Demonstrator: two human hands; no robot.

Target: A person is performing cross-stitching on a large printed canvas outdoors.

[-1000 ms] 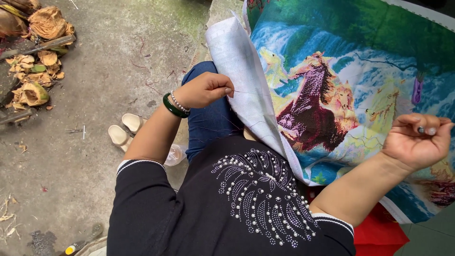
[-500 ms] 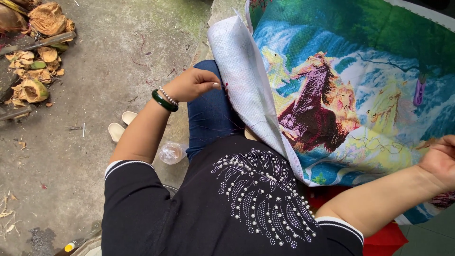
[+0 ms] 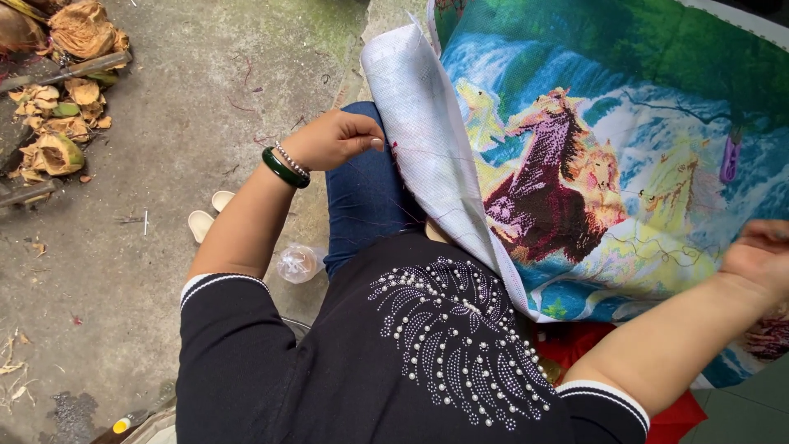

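left fingers [image 3: 362, 141] are bunched together at the tips, thumb against the first fingers, pinching something too thin to see properly. i'd guess a needle or the end of a thread, since faint strands run from there toward the cloth, but i can't say for sure. the left hand [image 3: 333, 140] sits just beside the folded-over pale back of the cloth's left edge, over the knee in blue jeans [image 3: 366, 193]. wrist has a green bangle [image 3: 284, 168] and a beaded bracelet next to it, forearm angled down and out from a black sleeve with a white-striped cuff.

right hand [image 3: 760, 255] is way over at the right edge of the view, blurred, so i can't tell if the fingers are spread or closed. it hovers over or rests on the cloth's lower right part, arm stretched long across the lap.

the cloth [image 3: 625, 156] is a big needlework picture with horses and a waterfall, draped over the lap and spreading to the upper right. looks light, soft and floppy, folds under its own weight, so it's best held by the edge or pinched near the spot being stitched. the thread would be the delicate bit, easy to snag or tangle.

on the concrete floor [image 3: 205, 74] to the left there's a pair of pale slippers [image 3: 209, 214], a clear plastic bottle [image 3: 297, 263] by the knee, and dry husks [image 3: 57, 123] at the far left edge.
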